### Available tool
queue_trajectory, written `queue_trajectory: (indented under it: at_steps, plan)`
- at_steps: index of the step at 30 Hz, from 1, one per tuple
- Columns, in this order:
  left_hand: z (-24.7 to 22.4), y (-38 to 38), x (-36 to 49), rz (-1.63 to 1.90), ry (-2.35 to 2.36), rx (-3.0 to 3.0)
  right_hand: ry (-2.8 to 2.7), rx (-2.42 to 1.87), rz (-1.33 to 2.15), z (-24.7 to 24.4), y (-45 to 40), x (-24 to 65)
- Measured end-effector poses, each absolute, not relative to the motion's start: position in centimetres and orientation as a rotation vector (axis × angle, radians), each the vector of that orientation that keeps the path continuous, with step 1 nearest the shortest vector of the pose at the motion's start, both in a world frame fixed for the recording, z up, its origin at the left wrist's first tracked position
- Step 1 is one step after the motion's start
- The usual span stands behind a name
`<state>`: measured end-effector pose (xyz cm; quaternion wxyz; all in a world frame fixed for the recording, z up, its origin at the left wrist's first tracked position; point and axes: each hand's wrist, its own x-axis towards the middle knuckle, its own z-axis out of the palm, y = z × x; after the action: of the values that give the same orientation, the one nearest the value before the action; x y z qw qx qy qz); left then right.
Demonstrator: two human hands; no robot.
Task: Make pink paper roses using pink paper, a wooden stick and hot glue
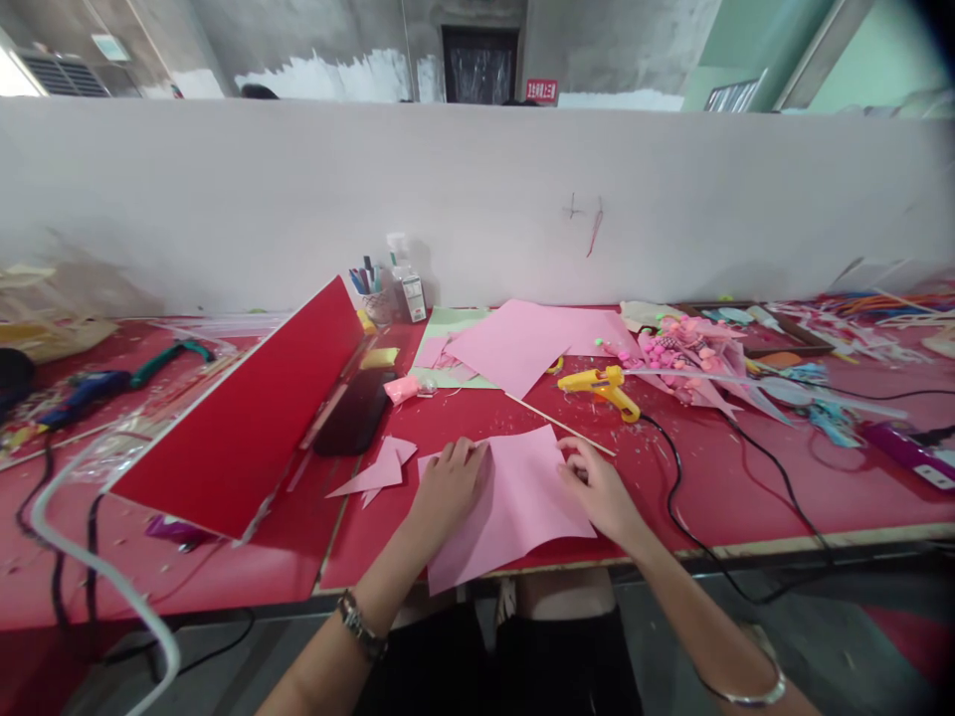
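We locate the pink sheet (pixel 522 502) at the front of the red table (pixel 448 418), directly before the wearer, with its lower edge reaching past the table's front edge. The sheet lies unevenly, its lower edge curving upward toward the right.

We place the left hand (pixel 452 487) palm down on the upper left part of the sheet. Its fingers are extended, slightly bent and close together, resting on the paper rather than closed around it. We position the right hand (pixel 601 487) at the sheet's upper right edge, fingers curled, with thumb and forefinger at the paper; we cannot tell whether they pinch it.

Left of the sheet, we note pink paper scraps (pixel 382 472), a dark phone-like device (pixel 354 413) and a red board (pixel 254 418) standing tilted. Beyond the sheet, a thin stick (pixel 548 416) lies diagonally, and larger pink paper (pixel 514 343) partly covers a light green sheet (pixel 446 320). A yellow glue gun (pixel 597 383) lies beyond the right hand, its black cord running toward the front edge. Right of the glue gun we find a pink bouquet (pixel 686 353). A pen cup (pixel 377 306) stands near the white partition (pixel 477 199).
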<state>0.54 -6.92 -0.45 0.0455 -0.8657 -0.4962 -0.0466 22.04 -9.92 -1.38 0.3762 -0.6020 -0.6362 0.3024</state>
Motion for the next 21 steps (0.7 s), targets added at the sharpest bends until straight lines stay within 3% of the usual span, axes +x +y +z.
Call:
queue_trajectory:
  at_steps: [9, 21]
  plan:
    - [-0.5, -7.1, 1.5, -0.113, -1.558, -2.527, -1.812, -1.645, 0.534, -1.8, -10.9, 21.3]
    - [-0.6, -7.3, 1.2, -0.145, -1.569, -2.577, -1.798, -1.652, 0.5, -2.0, -11.5, 22.1]
